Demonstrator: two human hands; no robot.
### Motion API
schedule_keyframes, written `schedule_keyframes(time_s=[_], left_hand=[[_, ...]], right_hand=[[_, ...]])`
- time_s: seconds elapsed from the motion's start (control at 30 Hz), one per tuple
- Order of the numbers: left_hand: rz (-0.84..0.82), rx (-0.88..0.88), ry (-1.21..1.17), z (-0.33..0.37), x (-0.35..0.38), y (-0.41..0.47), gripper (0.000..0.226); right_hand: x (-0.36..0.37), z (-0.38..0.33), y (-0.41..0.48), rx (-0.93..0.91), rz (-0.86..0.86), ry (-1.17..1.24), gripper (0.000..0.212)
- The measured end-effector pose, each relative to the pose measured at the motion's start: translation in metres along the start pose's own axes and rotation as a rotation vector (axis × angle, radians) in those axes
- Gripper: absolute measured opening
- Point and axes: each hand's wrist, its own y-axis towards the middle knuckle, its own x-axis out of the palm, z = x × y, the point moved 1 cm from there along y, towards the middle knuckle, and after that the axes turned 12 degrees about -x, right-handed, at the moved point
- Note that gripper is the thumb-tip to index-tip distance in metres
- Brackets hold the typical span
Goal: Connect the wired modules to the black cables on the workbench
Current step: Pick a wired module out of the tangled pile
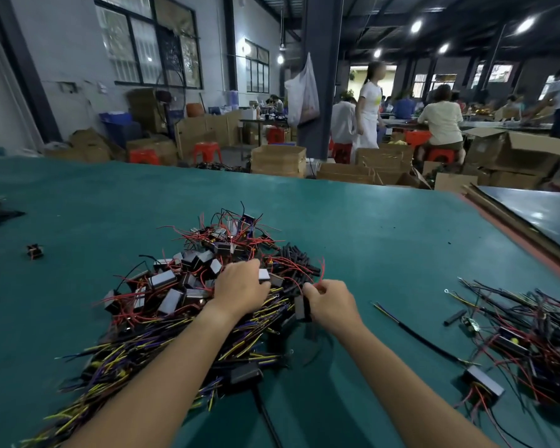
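Head view: a thin red wire point(321, 273) is pinched in the fingers of the right hand point(332, 307); the left hand point(240, 286) has its fingers curled on a grey-faced black module point(264, 275). The wire should be teased free slowly, not tugged.

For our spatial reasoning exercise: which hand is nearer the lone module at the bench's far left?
Left. The left hand rests on the pile, right of the lone module; the right hand is farther right, pinching a red wire.
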Motion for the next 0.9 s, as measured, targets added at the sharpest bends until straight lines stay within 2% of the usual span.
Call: schedule_keyframes(time_s=[0.07,0.13,0.23,0.33,0.47,0.57,0.73,0.83,0.9], left_hand=[[0.023,-0.025,-0.110,-0.005,0.002,0.004,0.026],[0.011,-0.088,-0.323,-0.005,-0.004,0.006,0.025],[-0.075,-0.216,-0.894,0.002,-0.028,-0.001,0.029],[-0.173,-0.227,-1.308,0.008,-0.050,-0.016,0.030],[-0.123,-0.135,-1.621,0.006,-0.059,-0.035,0.033],[-0.165,-0.149,-1.841,0.000,-0.061,-0.043,0.035],[-0.277,-0.178,-1.945,-0.001,-0.060,-0.055,0.038],[-0.200,-0.173,-1.903,0.004,-0.056,-0.059,0.034],[-0.094,-0.140,-1.771,0.011,-0.050,-0.063,0.030]], right_hand=[[0.002,-0.001,0.003,0.046,-0.050,-0.081,0.033],[0.006,-0.002,-0.001,0.027,-0.058,-0.130,0.038],[0.010,-0.007,-0.010,-0.113,-0.006,-0.141,0.063],[0.014,-0.017,-0.013,-0.214,-0.047,0.006,0.057],[0.023,-0.027,-0.012,-0.271,-0.133,0.180,0.052],[0.032,-0.030,-0.009,-0.299,-0.201,0.285,0.053],[0.049,-0.040,-0.007,-0.285,-0.185,0.610,0.061],[0.052,-0.048,-0.009,-0.335,-0.169,0.741,0.041],[0.053,-0.053,-0.009,-0.323,-0.163,0.882,0.026]])
